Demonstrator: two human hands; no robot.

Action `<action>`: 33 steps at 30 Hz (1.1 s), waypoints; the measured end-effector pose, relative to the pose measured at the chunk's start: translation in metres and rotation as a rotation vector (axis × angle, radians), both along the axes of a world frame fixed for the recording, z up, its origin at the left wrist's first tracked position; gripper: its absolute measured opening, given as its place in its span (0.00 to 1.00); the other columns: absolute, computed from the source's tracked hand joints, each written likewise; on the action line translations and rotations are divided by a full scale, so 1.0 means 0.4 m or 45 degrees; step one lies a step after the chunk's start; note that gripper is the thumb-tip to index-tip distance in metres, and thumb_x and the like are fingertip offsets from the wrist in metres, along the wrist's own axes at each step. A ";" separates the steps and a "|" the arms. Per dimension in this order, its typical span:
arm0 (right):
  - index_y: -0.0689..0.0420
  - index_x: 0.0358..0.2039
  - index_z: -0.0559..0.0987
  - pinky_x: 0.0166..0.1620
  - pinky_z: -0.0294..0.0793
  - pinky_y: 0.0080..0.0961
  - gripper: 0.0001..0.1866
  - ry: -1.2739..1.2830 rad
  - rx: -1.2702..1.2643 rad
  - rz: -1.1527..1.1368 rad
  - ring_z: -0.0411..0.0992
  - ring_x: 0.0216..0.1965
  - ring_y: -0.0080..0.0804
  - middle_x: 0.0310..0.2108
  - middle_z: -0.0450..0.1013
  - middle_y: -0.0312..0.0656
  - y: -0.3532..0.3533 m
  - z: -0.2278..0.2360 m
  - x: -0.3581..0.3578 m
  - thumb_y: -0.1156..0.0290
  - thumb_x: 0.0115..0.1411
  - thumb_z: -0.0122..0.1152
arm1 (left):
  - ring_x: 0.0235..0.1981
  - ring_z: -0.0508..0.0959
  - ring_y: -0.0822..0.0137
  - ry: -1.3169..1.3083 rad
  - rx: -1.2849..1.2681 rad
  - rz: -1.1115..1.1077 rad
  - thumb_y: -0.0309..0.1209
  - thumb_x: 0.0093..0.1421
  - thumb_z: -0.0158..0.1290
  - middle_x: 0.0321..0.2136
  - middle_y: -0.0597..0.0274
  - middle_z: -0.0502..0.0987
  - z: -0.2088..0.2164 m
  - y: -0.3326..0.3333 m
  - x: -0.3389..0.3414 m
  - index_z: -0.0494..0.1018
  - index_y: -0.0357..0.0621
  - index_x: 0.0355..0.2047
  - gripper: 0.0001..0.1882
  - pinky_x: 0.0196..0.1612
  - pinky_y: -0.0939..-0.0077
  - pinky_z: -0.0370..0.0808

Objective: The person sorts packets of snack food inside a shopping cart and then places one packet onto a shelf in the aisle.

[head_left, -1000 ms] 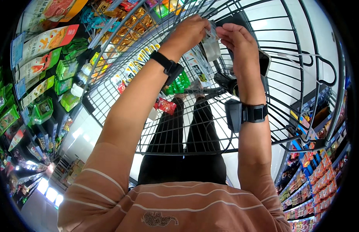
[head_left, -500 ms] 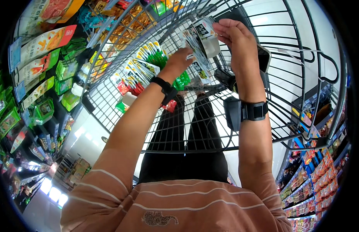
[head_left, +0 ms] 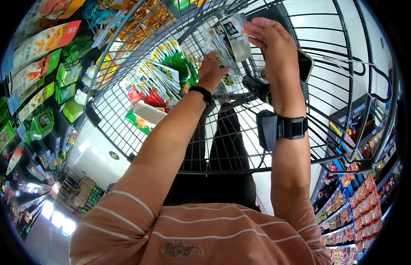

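The silver-white packet lies in the upper middle of the wire cart, beside a row of similar packets. The right hand has its fingers bent and close together at the packet's right edge; whether they truly pinch it, I cannot tell. The left hand has its fingers bent over the row's lower end, and its hold is also hidden. In my judgement, the packet could slip if only its edge is held, and the row could fan out if the left hand presses unevenly. The thin cable below the right wrist device could catch on the near rim, over which both forearms reach. The phone and the green packets narrow the sides; more room seems to be at the lower left, where the mesh shows beside the red packets.
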State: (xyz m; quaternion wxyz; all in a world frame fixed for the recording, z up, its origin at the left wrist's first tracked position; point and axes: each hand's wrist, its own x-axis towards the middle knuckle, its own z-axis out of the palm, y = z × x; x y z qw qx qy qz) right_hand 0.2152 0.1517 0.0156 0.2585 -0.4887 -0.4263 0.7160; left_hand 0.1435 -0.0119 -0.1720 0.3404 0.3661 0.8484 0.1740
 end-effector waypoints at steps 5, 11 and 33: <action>0.63 0.40 0.77 0.49 0.70 0.25 0.14 0.003 0.009 -0.006 0.76 0.44 0.31 0.39 0.78 0.47 0.001 -0.008 0.005 0.74 0.60 0.44 | 0.51 0.70 0.47 -0.177 -0.016 0.019 0.48 0.48 0.65 0.49 0.45 0.66 0.003 0.002 -0.012 0.60 0.38 0.51 0.39 0.49 0.58 0.72; 0.62 0.40 0.77 0.48 0.71 0.25 0.14 -0.008 0.014 0.016 0.76 0.44 0.30 0.39 0.79 0.46 -0.003 -0.004 0.002 0.73 0.60 0.45 | 0.47 0.73 0.49 -0.140 0.015 -0.030 0.44 0.48 0.63 0.47 0.49 0.65 0.008 -0.009 -0.024 0.61 0.43 0.51 0.35 0.47 0.60 0.74; 0.62 0.44 0.76 0.50 0.71 0.25 0.13 -0.066 -0.005 0.185 0.75 0.45 0.30 0.42 0.78 0.46 -0.012 -0.016 0.005 0.71 0.62 0.47 | 0.33 0.78 0.59 -0.475 0.091 -0.214 0.33 0.58 0.55 0.35 0.53 0.76 0.083 -0.064 -0.156 0.73 0.38 0.42 0.14 0.39 0.69 0.74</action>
